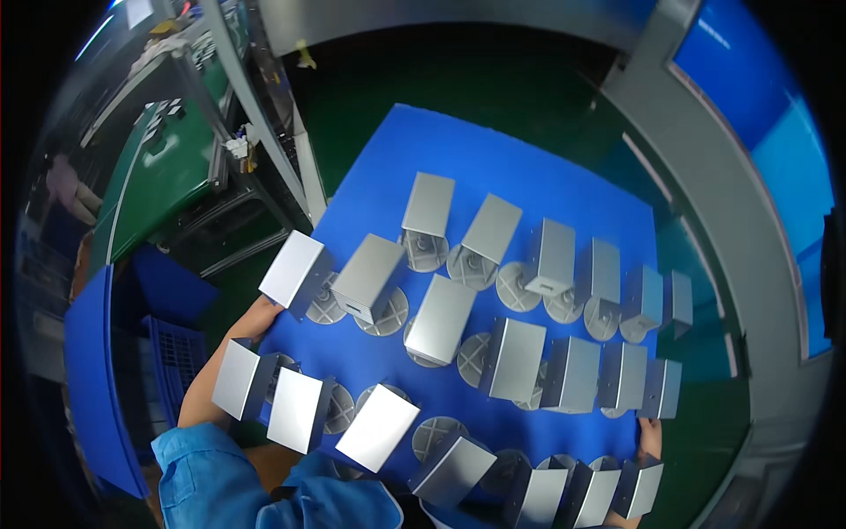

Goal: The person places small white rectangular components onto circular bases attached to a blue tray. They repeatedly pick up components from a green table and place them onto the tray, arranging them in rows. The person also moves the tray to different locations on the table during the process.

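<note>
1. Blue board [520, 152], 1: spanned the frame's centre, tilted in view.
2. Silver-grey metal boxes [439, 319], in rows: stood over the board, with round ribbed bases [388, 314].
3. Left hand [256, 317]: at the board's left edge; fingers largely hidden, closure could not be told.
4. Right hand [650, 436]: at its lower-right edge; finger closure likewise unclear.
5. Green worktop [172, 189], 1: upper left.
</note>
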### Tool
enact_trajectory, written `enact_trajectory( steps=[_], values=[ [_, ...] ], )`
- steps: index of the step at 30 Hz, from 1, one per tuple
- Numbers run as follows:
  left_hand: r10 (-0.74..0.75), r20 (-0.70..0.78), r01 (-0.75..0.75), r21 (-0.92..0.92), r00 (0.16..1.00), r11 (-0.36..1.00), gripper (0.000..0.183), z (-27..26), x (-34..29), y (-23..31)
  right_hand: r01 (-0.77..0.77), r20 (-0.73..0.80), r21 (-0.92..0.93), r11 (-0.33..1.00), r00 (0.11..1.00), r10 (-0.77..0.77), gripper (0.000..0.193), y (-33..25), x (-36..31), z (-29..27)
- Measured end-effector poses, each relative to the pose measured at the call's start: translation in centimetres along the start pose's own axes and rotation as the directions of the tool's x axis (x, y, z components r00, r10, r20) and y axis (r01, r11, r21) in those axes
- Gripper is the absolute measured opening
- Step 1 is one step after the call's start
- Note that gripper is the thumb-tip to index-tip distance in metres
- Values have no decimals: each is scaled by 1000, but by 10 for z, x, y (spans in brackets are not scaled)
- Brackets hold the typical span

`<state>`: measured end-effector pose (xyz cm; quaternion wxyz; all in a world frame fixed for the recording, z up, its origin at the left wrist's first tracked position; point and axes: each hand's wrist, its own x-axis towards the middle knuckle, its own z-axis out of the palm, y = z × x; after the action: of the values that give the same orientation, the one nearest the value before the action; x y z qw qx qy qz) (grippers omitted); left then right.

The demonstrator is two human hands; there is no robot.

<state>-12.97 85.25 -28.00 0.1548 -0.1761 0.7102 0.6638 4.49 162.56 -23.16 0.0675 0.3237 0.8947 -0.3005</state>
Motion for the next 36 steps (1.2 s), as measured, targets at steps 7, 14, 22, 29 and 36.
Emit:
enact_trajectory(
  steps=[7, 14, 22, 29, 36],
  values=[
    [407, -61, -378, 266, 912, 887, 27, 7, 61, -18, 142, -265, 9, 990, 955, -134, 45, -27, 12, 23],
    [435, -126, -340, 449, 891, 826, 22, 8, 47, 0, 162, -362, 13, 987, 920, -147, 43, -34, 1, 31],
    [489, -93, -411, 422, 867, 808, 21, 12, 41, 13, 185, -412, 11, 983, 896, -164, 41, -28, -7, 33],
    [463, -102, -375, 447, 880, 812, 22, 7, 64, 14, 261, -448, 10, 965, 864, -229, 39, -19, -21, 35],
    [389, -92, -299, 486, 917, 821, 36, 8, 48, 26, 298, -453, 12, 954, 852, -261, 37, -9, -35, 28]
  ],
)
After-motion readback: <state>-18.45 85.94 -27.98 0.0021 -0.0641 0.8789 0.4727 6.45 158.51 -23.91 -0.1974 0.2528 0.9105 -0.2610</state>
